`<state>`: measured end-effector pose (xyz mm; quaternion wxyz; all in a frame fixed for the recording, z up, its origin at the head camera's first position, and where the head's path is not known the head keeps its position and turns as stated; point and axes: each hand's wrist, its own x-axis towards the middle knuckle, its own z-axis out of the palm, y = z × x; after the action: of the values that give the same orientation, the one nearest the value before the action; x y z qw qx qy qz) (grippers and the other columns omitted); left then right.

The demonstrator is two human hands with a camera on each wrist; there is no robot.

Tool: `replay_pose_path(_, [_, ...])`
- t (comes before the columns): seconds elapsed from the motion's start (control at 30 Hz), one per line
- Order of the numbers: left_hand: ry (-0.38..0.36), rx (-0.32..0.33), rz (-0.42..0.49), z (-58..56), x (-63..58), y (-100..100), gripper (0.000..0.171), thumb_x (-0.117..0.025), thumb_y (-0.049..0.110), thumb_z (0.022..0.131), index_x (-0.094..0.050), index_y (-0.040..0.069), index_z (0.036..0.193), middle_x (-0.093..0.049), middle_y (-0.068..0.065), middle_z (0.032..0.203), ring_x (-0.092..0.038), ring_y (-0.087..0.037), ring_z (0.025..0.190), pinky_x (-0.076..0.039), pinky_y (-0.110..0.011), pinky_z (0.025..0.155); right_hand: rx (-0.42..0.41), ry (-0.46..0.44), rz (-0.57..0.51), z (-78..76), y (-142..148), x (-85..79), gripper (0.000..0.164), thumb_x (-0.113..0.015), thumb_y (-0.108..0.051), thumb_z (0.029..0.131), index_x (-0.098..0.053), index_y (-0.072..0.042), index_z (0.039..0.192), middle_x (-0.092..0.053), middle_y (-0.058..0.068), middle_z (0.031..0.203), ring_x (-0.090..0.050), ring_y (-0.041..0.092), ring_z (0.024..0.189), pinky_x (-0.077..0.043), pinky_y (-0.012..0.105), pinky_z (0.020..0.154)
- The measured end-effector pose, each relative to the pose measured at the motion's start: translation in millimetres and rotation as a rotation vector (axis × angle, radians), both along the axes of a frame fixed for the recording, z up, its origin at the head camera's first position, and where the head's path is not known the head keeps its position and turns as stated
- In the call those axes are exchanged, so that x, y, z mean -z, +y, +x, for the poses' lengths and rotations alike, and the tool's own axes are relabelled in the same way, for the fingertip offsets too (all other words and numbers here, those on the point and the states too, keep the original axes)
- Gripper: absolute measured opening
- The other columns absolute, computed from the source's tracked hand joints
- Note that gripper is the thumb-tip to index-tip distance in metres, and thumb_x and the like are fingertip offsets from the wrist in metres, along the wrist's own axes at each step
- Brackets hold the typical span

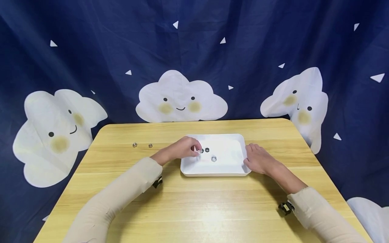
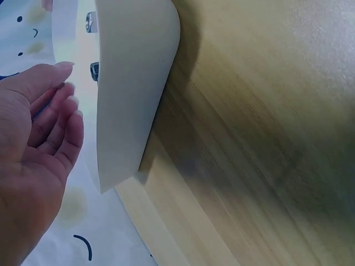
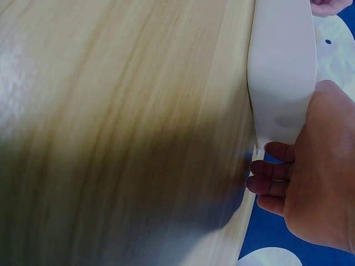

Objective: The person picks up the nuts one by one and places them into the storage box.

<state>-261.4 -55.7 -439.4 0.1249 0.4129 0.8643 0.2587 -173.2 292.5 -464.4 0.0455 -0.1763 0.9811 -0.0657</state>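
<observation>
Over the left part of the white tray (image 1: 229, 145), my left hand (image 1: 186, 147) pinches a small silver nut (image 1: 199, 152) between thumb and fingertips. Just beside those fingertips are two dark nuts (image 1: 207, 150), one partly hidden. A larger silver nut (image 1: 214, 158) lies nearer the tray's middle. In the left wrist view, the hand (image 2: 41, 111) is by the tray wall, with a dark nut (image 2: 95, 71) beyond it. My right hand (image 1: 259, 158) grips the tray's right end, thumb at the rim; the right wrist view shows its fingers curled against the outside of the tray (image 3: 283, 66).
Two more nuts, one silver nut (image 1: 134, 144) and one smaller nut (image 1: 150, 145), lie on the wooden table (image 1: 194, 209) left of the tray. Behind the table's far edge hangs a dark blue curtain (image 1: 194, 44) with white clouds.
</observation>
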Motion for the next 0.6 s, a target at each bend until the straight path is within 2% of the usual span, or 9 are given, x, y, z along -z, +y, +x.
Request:
replay_pose_path(0.1, [0.025,0.013,-0.017,-0.1,1.1,2.4,0.014,-0.079,0.009,0.088,-0.079,0.007,0.102,-0.078,-0.003,0.098,-0.063,-0.007,0.081,-0.053,-0.018,0.074,-0.001,0.001,-0.001,-0.1,-0.5,0.2,0.050,-0.047,-0.021,0.097,-0.045,0.015,0.131,-0.053,0.029,0.126,-0.051,0.044,0.119,-0.043,0.061,0.105])
replay_pose_path(0.33, [-0.020,0.015,-0.077,3.1,2.9,6.8,0.018,-0.079,0.007,0.086,-0.080,0.006,0.104,-0.079,-0.003,0.096,-0.065,-0.007,0.083,-0.054,-0.019,0.078,0.001,-0.001,0.001,-0.3,-0.8,-0.5,0.049,-0.047,-0.021,0.097,-0.045,0.015,0.131,-0.054,0.028,0.125,-0.051,0.043,0.118,-0.043,0.061,0.105])
replay_pose_path(0.6, [-0.014,0.060,-0.163,5.3,7.6,12.2,0.014,-0.078,0.006,0.087,-0.081,0.010,0.100,-0.080,-0.001,0.097,-0.067,-0.008,0.087,-0.055,-0.022,0.087,0.007,-0.016,0.006,-0.9,-0.7,-0.9,0.050,-0.047,-0.021,0.097,-0.045,0.015,0.132,-0.053,0.029,0.128,-0.050,0.044,0.121,-0.042,0.062,0.106])
